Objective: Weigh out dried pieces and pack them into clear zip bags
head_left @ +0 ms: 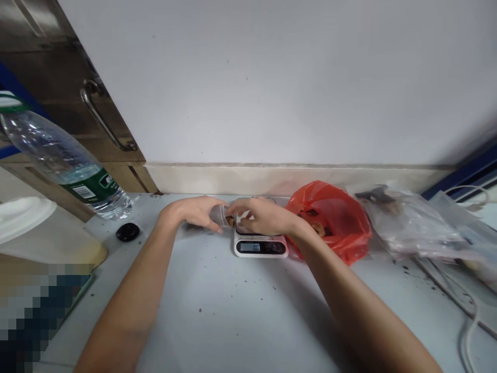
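My left hand (199, 212) is closed around a small clear plastic container (219, 214). It lies tilted on its side, mouth toward the right, with brown pieces (230, 221) showing at the opening. My right hand (266, 215) hovers over a white digital kitchen scale (237, 249), its index fingertip at the container's rim. Thumb and fingers are curved and apart, and I see nothing between them. The scale's display reads 0.0, and my right hand hides part of its platform. Beside my right wrist sits an opened red plastic bag (349, 228) with brown dried pieces inside.
A large water bottle (66, 155) and a white tub (42, 233) stand on the left, near a black round lid (128, 232). Clear plastic bags (415, 223) and a white cable (471, 321) lie at right. A white wall (272, 83) rises behind the table.
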Available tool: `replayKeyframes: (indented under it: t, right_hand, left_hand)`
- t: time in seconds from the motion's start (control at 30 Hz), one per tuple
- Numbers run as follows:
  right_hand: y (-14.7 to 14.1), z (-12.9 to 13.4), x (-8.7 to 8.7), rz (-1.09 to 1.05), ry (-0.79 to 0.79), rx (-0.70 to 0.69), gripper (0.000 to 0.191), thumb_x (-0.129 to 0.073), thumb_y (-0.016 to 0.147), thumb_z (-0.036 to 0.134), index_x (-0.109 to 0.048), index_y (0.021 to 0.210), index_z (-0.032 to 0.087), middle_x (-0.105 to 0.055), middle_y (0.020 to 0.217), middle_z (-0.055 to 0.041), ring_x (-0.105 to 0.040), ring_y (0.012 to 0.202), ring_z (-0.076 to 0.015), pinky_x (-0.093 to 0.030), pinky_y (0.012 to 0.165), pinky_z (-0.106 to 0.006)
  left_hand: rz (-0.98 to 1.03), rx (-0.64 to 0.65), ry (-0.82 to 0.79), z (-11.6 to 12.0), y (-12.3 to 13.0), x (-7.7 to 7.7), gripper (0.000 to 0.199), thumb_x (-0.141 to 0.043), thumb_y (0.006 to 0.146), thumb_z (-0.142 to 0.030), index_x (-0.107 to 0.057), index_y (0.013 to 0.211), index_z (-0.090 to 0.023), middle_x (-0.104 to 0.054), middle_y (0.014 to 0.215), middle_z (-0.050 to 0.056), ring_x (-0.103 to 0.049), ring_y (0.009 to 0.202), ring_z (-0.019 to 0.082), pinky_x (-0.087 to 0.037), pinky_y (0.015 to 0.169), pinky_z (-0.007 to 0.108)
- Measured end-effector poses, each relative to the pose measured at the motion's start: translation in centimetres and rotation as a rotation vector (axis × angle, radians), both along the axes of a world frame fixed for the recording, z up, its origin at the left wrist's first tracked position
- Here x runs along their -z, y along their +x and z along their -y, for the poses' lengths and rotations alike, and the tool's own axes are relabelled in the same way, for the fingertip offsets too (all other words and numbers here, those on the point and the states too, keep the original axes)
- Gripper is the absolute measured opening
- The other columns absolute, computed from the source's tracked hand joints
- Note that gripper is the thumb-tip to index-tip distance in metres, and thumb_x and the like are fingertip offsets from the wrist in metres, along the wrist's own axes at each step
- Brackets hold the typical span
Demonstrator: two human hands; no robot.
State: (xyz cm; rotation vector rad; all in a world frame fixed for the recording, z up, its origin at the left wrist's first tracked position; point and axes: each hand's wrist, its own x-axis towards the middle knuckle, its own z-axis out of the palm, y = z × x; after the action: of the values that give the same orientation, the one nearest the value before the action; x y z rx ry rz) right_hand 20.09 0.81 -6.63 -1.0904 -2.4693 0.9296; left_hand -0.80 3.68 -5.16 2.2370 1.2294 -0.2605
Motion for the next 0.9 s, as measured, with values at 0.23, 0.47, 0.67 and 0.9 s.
replayKeyframes:
  t: [0.23,0.47,0.67,0.9]
  right_hand:
    - [0.9,-0.3,-0.2,-0.042,0.180,0.104,0.046,-0.053,0.081,0.000,-0.071,0.118,0.022,-0.075,0.118,-0.0082,-0.068,0.105,-0.0224,-0.052,0.091,-0.037]
    - [1.9,0.7,-2.7,-0.378,0.322,0.033,0.012,-0.067,0.088,0.025,-0.072,0.099,0.024,-0.070,0.123,-0.0075,-0.063,0.116,-0.0235,-0.051,0.095,-0.039]
    - [3.1,2.0,-4.5,-0.527,0.315,0.111,0.022,-0.070,0.088,0.041,-0.068,0.078,0.021,-0.065,0.130,-0.0119,-0.062,0.117,-0.0272,-0.051,0.095,-0.041]
    - [4.3,1.7,-5.1,-0.551,0.261,0.277,0.026,-0.077,0.078,0.041,-0.067,0.074,0.018,-0.073,0.088,-0.0077,-0.065,0.074,-0.0183,-0.052,0.067,-0.033]
  left_hand:
    - [0.120,-0.039,0.032,0.9,-1.4,-2.2,0.075,-0.068,0.077,-0.049,-0.047,0.146,-0.028,-0.060,0.144,0.006,-0.058,0.127,0.029,-0.043,0.104,0.036]
    - [0.526,0.004,-0.006,2.1,-2.6,-4.0,0.084,-0.067,0.082,-0.057,-0.038,0.153,-0.024,-0.054,0.150,0.012,-0.050,0.137,0.032,-0.041,0.110,0.043]
    - [0.775,-0.073,0.063,2.6,-1.3,-3.9,0.073,-0.074,0.079,-0.051,-0.055,0.143,-0.022,-0.058,0.146,0.013,-0.062,0.125,0.034,-0.054,0.099,0.043]
    - [0.867,-0.245,0.235,3.3,0.7,-4.5,0.026,-0.077,0.080,-0.037,-0.078,0.095,-0.016,-0.079,0.082,0.006,-0.077,0.079,0.022,-0.064,0.078,0.032]
